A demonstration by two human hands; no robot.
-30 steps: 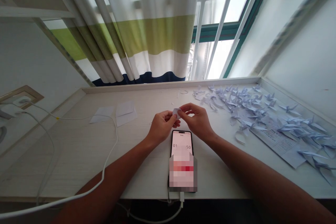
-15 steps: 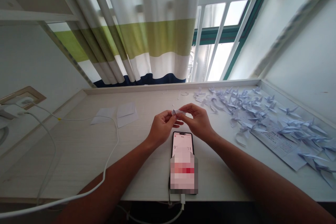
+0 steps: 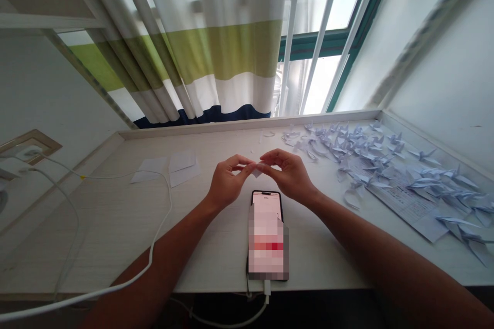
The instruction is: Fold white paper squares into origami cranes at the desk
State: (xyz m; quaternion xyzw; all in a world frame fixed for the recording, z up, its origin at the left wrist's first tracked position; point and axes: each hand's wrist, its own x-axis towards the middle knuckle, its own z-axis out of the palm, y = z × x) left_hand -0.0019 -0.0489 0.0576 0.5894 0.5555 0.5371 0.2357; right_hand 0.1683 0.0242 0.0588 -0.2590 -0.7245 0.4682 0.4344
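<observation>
A small pale folded paper piece [image 3: 257, 169] is pinched between the fingertips of both hands, just above the white desk [image 3: 116, 216]. My left hand [image 3: 226, 182] grips its left end and my right hand [image 3: 288, 172] grips its right end. Right below the hands lies a phone [image 3: 266, 236] face up with its screen lit. Much of the paper is hidden by my fingers.
Several pale blue paper cranes [image 3: 370, 157] are spread over the desk's right side, some on a printed sheet [image 3: 405, 205]. Two white paper squares [image 3: 170, 168] lie to the left. A white charging cable [image 3: 154, 236] runs from a wall socket [image 3: 23, 151]. A striped curtain [image 3: 216, 61] hangs behind.
Both hands have turned the paper piece and drawn slightly apart; the left hand has shifted a little to the left. The camera has tipped slightly.
</observation>
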